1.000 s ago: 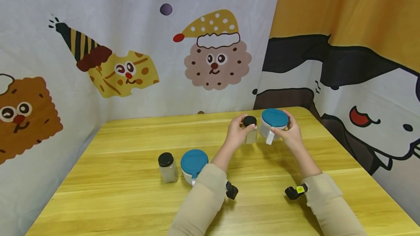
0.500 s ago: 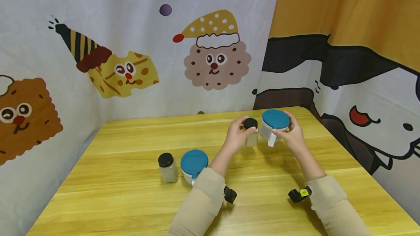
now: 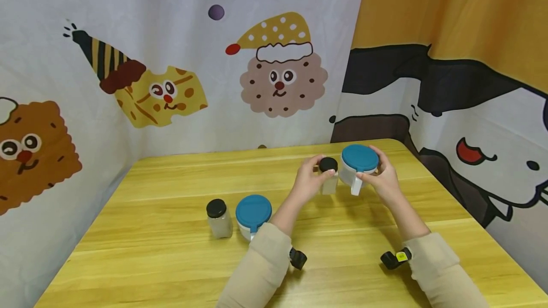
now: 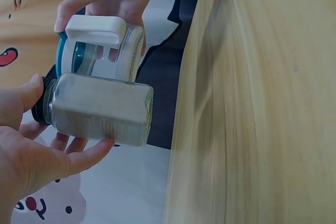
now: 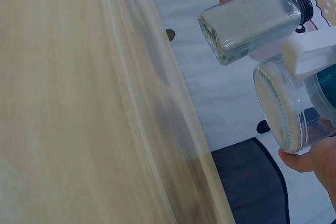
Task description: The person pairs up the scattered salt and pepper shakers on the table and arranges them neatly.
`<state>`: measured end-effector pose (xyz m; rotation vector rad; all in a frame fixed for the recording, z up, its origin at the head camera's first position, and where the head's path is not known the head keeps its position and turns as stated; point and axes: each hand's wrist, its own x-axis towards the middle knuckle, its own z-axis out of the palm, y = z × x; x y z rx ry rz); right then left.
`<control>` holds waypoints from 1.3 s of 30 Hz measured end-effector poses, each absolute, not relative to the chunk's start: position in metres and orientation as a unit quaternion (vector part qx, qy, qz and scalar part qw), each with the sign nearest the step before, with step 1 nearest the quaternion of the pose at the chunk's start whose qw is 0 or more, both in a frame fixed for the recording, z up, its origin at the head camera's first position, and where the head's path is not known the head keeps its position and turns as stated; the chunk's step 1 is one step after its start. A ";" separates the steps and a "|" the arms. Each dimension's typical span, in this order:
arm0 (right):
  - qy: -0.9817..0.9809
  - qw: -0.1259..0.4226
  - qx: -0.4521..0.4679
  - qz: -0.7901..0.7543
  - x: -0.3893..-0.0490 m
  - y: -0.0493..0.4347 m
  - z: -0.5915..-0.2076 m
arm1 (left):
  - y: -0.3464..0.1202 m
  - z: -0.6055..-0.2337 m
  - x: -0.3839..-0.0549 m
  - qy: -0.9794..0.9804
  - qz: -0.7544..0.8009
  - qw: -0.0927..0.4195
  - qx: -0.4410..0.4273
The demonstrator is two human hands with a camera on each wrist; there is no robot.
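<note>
In the head view my left hand [image 3: 307, 180] grips a square glass jar [image 3: 329, 185] with a black screw lid, thumb and fingers around its upper part. The left wrist view shows pale contents inside this glass jar [image 4: 102, 106]. My right hand [image 3: 384, 178] holds a round glass pot [image 3: 360, 158] with a blue lid and white handle, thumb near the handle and fingers on the far side. Both are raised over the far right of the table, side by side. In the right wrist view the base of the glass pot [image 5: 275, 108] faces the tabletop.
A second black-lidded jar [image 3: 220, 225] and a second blue-lidded pot [image 3: 253, 211] stand left of centre on the wooden table [image 3: 162, 260]. My left sleeve [image 3: 261, 263] partly covers that pot. A printed curtain [image 3: 180, 8] hangs behind the table and along its sides.
Both hands have moved slightly down and to the right in the head view, bringing the held jar and pot nearer to me. The other jar and pot have stayed put.
</note>
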<state>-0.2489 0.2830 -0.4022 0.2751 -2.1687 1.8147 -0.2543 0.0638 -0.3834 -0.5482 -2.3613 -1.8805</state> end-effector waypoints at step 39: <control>-0.700 0.122 0.185 0.679 -0.226 0.287 -0.405 | 0.042 -0.383 -0.229 -0.774 -0.601 -0.004 -0.197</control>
